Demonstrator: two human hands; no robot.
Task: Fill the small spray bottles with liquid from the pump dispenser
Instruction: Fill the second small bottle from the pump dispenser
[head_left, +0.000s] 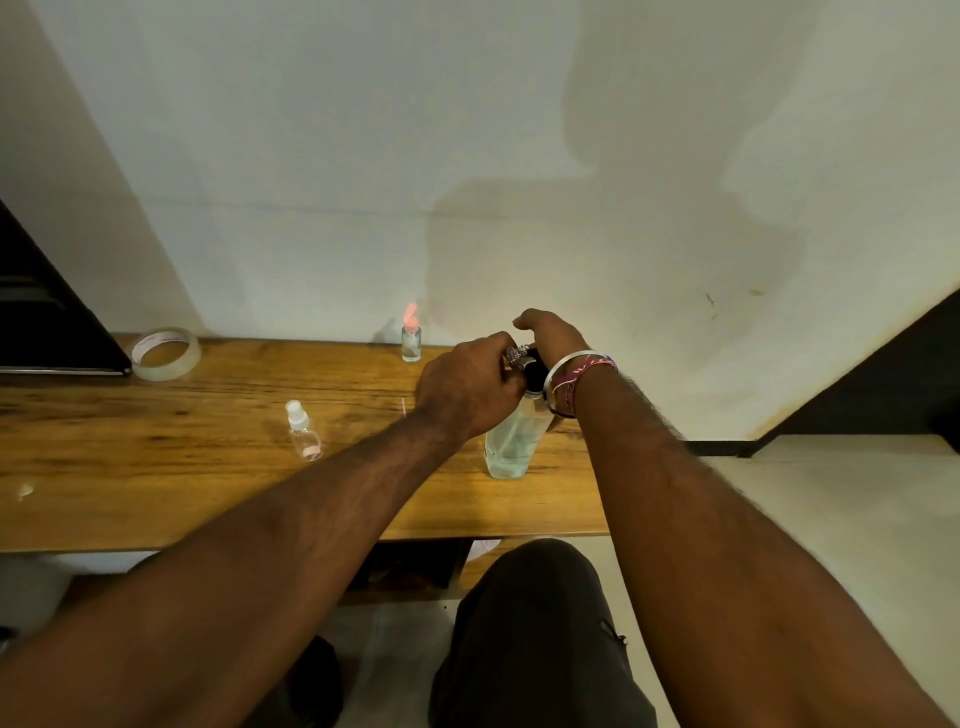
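A clear pump dispenser (511, 441) with pale liquid and a black pump head stands on the wooden table (208, 415), right of centre. My right hand (550, 332) rests on top of its pump head. My left hand (467, 387) is closed around a small clear bottle (514, 356) held at the pump's nozzle; only the bottle's neck shows. A small spray bottle with a white cap (303, 431) stands to the left. Another small bottle with a pink top (411, 338) stands at the back by the wall.
A roll of clear tape (165, 354) lies at the back left beside a dark flat object (47, 322). A thin white stick (403, 406) lies near my left wrist. The table ends at the right near a dark ledge (722, 447). My knee is below the front edge.
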